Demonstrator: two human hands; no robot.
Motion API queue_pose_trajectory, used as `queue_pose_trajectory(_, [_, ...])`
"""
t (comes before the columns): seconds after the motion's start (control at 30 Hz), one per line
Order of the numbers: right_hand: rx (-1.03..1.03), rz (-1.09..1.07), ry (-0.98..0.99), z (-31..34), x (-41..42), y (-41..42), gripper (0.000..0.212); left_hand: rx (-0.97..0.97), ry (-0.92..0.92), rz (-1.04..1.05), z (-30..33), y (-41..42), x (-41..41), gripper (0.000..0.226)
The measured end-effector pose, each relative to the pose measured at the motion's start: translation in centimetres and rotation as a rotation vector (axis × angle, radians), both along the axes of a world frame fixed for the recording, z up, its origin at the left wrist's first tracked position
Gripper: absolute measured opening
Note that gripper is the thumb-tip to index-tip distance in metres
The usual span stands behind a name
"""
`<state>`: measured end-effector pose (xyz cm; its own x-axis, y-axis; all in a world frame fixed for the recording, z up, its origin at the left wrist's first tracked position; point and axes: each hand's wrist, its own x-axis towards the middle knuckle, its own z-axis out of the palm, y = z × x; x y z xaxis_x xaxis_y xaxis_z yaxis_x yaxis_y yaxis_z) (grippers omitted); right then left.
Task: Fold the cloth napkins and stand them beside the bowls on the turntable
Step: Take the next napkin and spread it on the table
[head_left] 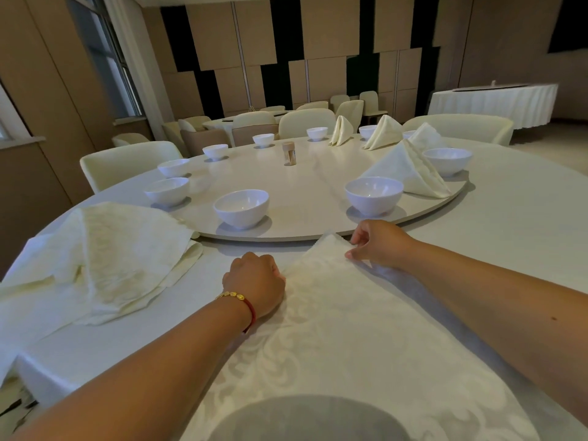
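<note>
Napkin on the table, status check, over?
Left grip and right grip pinch napkin edges. Napkin flat, unfolded. Spare napkin pile lies left, nothing blocking.

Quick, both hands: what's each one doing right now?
Left hand: curled, gripping the napkin's left edge.
Right hand: pinching the napkin's far right edge.

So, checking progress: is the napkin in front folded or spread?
Spread: the napkin lies flat on the table, both hands pinching its far edges.
</note>
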<state>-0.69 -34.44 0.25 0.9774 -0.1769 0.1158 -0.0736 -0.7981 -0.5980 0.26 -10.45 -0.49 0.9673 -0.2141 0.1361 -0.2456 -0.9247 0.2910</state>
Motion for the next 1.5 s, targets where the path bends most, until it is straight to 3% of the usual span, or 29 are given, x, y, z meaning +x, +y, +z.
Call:
queue_pose_trajectory(0.73, [-0.095, -0.081, 0.06, 0.2, 0.1, 0.0, 0.028, 0.03, 0.001, 0.081, -0.3, -1.5, 1.3, 0.023])
queue_pose_trajectory(1.03, [-0.246, -0.079, 0.188, 1.0, -0.2, 0.9, 0.052, 0.025, 0.068, 0.06, -0.1, -1.7, 2.3, 0.022])
queue_pose_trajectory(1.2, [-0.225, -0.08, 0.184, 0.9, -0.1, 1.0, 0.031, -0.001, 0.128, 0.037, 0.3, -1.6, 2.7, 0.01])
queue_pose_trajectory(1.4, [-0.189, -0.083, 0.175, 0.8, -0.1, 0.9, 0.03, 0.008, 0.133, 0.032, 0.4, -1.5, 2.8, 0.003])
queue_pose_trajectory(1.5, [-0.168, -0.079, 0.172, 0.7, -0.1, 1.0, 0.029, -0.011, 0.135, 0.025, 0.3, -1.4, 2.7, 0.012])
